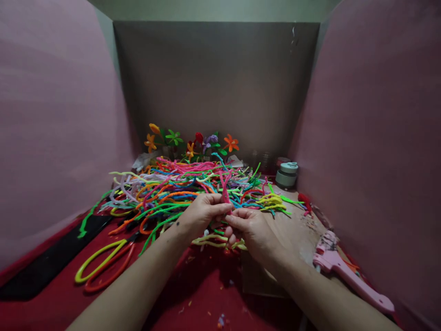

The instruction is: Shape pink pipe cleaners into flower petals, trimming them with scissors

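Observation:
Between my two hands is a pink pipe cleaner, bent into a narrow shape with loose ends pointing up and away. My left hand pinches it between thumb and forefinger. From the right, the fingertips of my right hand close on its lower end, almost touching the left fingers. The exact bend under the fingertips is hidden. Behind and beside the hands spreads a large heap of coloured pipe cleaners in pink, orange, green, blue, yellow and white.
Pipe-cleaner flowers stand at the back. Scissors with yellow and red handles lie left, near a black strip. At right are a pink glue gun, a cardboard sheet and a lidded green jar. Pink panels flank both sides.

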`<state>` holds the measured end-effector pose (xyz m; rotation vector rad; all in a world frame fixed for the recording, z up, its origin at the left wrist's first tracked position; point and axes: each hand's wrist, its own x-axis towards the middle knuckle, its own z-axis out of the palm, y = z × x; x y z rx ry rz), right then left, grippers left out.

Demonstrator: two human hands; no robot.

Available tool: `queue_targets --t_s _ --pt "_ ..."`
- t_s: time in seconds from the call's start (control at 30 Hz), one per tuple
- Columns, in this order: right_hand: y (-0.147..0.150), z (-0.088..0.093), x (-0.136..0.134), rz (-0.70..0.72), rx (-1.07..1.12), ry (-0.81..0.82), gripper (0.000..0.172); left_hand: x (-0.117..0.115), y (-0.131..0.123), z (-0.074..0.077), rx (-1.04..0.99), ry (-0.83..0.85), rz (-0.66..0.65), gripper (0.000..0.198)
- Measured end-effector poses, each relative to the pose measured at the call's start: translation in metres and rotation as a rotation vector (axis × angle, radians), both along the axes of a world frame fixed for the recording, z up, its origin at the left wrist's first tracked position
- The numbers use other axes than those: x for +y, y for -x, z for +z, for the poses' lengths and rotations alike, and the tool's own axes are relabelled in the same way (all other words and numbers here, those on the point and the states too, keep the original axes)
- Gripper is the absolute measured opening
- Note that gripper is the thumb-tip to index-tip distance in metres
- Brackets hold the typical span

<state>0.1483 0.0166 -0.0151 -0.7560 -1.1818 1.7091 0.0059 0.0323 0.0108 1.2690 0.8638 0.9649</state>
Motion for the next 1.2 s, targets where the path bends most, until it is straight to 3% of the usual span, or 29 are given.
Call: queue_targets --t_s 0.2,0.37,0.77,0.97,1.2 --pt "-0.003 -0.009 0.008 0.252 0.275 0.196 0.02 0.0 -0.001 -0.001 -0.04 0.058 0.012 0.02" --pt "-0.007 -0.011 0.009 0.318 0.358 0.285 0.012 -0.002 -0.003 0.001 -0.039 0.046 -0.014 0.018" --pt "-0.005 -0.006 0.011 0.136 0.172 0.174 0.025 -0.012 -0.011 0.01 0.116 -0.03 0.074 0.023" --pt "-0.006 -0.001 0.007 0.113 0.092 0.128 0.022 -0.014 -0.013 0.014 0.213 -0.062 0.246 0.019" --pt "-0.004 -0.003 0.007 0.028 -0.004 0.083 0.019 -0.009 -0.011 0.011 0.234 -0.049 0.158 0.022"
